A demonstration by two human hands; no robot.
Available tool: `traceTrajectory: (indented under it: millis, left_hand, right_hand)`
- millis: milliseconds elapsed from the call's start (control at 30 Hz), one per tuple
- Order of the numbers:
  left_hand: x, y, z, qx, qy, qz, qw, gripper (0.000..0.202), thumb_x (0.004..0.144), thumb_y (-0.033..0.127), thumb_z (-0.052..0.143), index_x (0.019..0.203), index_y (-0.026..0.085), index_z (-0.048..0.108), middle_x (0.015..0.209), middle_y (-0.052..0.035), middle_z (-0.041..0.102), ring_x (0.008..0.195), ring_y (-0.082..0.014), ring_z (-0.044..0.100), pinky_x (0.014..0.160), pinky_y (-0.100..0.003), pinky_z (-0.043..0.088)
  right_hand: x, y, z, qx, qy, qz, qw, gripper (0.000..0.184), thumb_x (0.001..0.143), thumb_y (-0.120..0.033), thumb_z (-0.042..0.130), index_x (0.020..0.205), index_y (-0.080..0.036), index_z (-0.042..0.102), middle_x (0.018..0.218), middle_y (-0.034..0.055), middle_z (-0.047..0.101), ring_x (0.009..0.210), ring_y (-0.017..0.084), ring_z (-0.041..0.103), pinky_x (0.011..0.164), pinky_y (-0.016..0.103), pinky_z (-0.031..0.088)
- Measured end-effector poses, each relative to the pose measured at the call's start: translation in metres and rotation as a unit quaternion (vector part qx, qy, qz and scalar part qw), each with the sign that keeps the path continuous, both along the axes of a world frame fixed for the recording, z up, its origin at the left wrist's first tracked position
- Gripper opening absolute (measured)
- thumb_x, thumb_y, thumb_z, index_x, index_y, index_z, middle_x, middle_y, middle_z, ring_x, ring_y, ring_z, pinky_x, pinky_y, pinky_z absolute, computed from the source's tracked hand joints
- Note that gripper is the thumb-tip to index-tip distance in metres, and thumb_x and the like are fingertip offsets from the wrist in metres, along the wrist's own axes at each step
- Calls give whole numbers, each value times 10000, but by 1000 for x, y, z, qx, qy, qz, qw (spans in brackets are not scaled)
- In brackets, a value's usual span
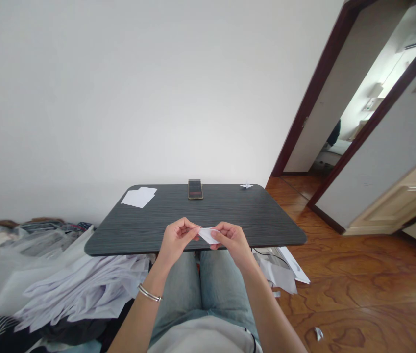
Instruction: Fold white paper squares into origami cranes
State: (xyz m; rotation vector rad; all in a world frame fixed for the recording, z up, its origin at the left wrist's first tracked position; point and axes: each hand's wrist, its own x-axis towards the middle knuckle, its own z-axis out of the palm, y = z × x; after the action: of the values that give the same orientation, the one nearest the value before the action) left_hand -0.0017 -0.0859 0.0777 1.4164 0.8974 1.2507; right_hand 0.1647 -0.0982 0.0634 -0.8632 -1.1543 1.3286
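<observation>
We've got left hand [178, 238] and right hand [232, 239] pinched closed on opposite ends of the small paper [207, 236] over the surface's [130, 228] near edge; probably featherlight and easily creased, so edges only, gently.

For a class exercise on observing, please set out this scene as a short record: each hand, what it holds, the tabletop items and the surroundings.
Left hand: pinches one end of the small white paper
Right hand: grips the paper's other end
Wrist: silver bracelet on the left
Table: dark, wood-grained
Far left of table: white sheets, overlapping
Far middle: phone-like device
Far right: small white folded figure
Floor: brown wood, right of the table
Left of person: heaped clothes
</observation>
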Motion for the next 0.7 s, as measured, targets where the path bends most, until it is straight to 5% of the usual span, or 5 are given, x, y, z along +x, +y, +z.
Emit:
traceTrajectory:
  millis: [333,700]
  left_hand:
    - [1,-1,1,-51,-15,25,998,211,632,283,741,701,129,613,593,-3,655,537,-123,625,575,-242,526]
    - [-9,-4,5,-55,27,-51,997,178,679,273,705,776,124,704,671,-43,704,614,-153,667,627,-261,559]
  right_hand:
    - [-1,1,-5,12,-18,-21,1000,234,608,-317,763,726,-149,651,655,15,681,525,101,577,495,237,562]
    - [2,-1,-2,33,-4,-9,999,170,654,-315,728,722,-167,676,652,8,671,553,106,572,488,219,539]
